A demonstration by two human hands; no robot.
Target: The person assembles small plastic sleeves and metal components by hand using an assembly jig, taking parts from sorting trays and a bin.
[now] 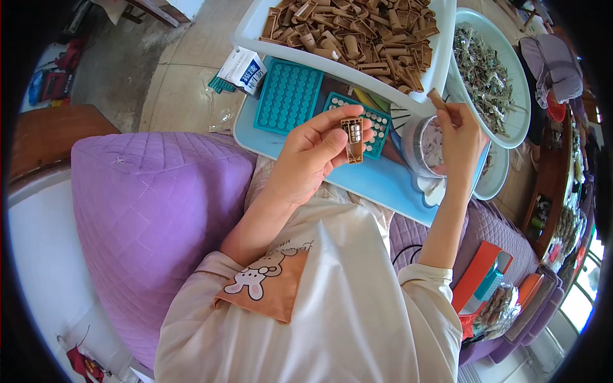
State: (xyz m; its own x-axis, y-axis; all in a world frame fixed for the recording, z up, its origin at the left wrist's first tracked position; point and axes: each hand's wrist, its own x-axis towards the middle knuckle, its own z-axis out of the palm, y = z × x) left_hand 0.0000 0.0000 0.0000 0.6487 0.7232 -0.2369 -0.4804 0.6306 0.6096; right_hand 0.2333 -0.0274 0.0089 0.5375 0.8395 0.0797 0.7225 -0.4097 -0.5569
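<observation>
"Pinching what, in your left hand (311,152)?"

"You have a brown case (354,154) gripped between thumb and fingers, in front of your chest and above the blue table (268,142). Small silvery cylinders (355,132) sit in its hollow."

"Why hold it that way?"

"Probably so you can see inside: your grip sits at its sides, leaving the hollow uncovered. In view it overlaps the teal tray (375,152) of white discs, which seems placed there for easy reach."

"Which way does it point?"

"Its open side faces up toward your eyes. Its long axis runs nearly straight away from you, one short end toward your lap. The cylinders lie nearer the far end."

"And your right hand (461,131)?"

"You pinch a second brown piece (437,99) at your fingertips, its long axis slanting from far left to near right. It's beside the white bin (249,32) of similar pieces, with the round tub (413,152) just below it in view. Whether it touches the bin's rim, I can't tell."
</observation>
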